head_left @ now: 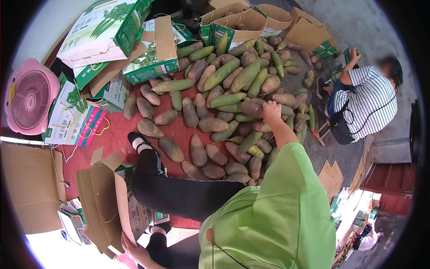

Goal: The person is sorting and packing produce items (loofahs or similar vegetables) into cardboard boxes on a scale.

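Note:
My right arm reaches out over a big heap of radishes, some long and green, others stubby and purplish brown. Curled over a brownish radish on the heap's right side are the fingers of my right hand; their undersides are hidden. At the lower left, my left hand grips the near edge of an open cardboard carton, which stands beside my legs with its flaps up. What lies inside that carton is mostly hidden. Next to it, a scale with a lit display shows in part.
Printed green-and-white cartons are stacked at the upper left, near a pink fan. Open cartons line the heap's far side. A person in a striped shirt sits at the right. Red sheeting covers part of the floor.

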### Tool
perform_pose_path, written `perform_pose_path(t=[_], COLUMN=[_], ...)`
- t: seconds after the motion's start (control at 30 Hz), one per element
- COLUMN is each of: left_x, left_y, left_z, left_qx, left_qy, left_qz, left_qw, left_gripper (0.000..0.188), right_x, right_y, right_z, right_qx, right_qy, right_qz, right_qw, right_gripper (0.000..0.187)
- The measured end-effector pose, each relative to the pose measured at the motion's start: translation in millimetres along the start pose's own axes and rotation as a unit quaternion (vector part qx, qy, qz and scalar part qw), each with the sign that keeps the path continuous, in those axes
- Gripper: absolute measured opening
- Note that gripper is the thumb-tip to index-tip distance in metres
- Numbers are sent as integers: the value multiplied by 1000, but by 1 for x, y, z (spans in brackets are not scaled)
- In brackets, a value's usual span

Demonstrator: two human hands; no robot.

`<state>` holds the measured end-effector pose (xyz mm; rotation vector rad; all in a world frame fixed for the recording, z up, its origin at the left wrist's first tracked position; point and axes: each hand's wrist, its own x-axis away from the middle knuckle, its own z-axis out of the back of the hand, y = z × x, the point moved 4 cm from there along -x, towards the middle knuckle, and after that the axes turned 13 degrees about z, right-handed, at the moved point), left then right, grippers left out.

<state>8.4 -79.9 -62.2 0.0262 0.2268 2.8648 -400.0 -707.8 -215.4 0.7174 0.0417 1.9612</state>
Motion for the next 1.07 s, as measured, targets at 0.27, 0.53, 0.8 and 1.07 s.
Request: perform_pose_path(t=[0.27,0.53,0.8,1.07], left_x=[1,0,7,7], left_y=[6,8,-4,5], left_z=[4,3,2,11], left_qx=[-8,-6,6,60], left_qy=[-6,-9,-15,-48], left_qz=[14,8,12,31], left_qw=[1000,1000,1000,997], left_gripper=[53,53,52,66], right_x=[14,14,12,-105], right_y=[-12,-11,-26,-52], right_z=[9,9,14,-77], right_qx=[-107,-142,-299,-600], right_qy=[-47,-34,-16,-110], right_qz=[-46,-64,-52,236], right_qw=[992,987,953,757], right_gripper=[66,64,42,59])
